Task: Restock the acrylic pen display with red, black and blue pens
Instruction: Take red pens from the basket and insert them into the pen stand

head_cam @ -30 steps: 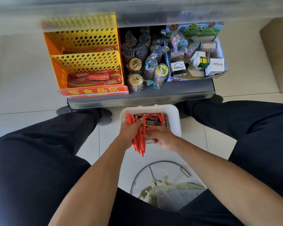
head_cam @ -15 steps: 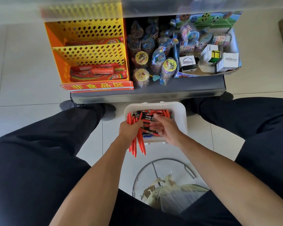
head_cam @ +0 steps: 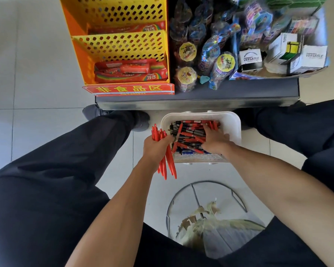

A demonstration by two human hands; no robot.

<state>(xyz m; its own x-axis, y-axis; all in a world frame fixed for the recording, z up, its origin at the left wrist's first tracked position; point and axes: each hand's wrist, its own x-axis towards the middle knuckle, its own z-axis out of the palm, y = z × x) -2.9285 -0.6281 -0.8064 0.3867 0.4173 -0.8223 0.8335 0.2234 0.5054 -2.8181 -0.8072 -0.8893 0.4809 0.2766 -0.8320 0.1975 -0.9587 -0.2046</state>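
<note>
A white plastic basket [head_cam: 231, 124] stands on the floor between my feet, filled with mixed red, black and blue pens [head_cam: 189, 132]. My left hand [head_cam: 156, 146] grips a bundle of red pens [head_cam: 167, 162] just left of the basket, their tips pointing down toward me. My right hand [head_cam: 215, 141] reaches into the basket, fingers spread down among the loose pens; whether it holds one is hidden. No acrylic pen display shows in the head view.
A low grey shelf [head_cam: 197, 97] runs just beyond the basket. On it stand a yellow perforated rack [head_cam: 120, 41] with red candy packs, wrapped toys [head_cam: 216, 54] and small white boxes [head_cam: 307, 56]. A wire bin [head_cam: 206, 212] with a bag sits near me.
My right hand moved deeper and rightward into the basket's pens. My left hand with the red bundle shifted left, off the basket's edge. The camera tilted closer to the shelf.
</note>
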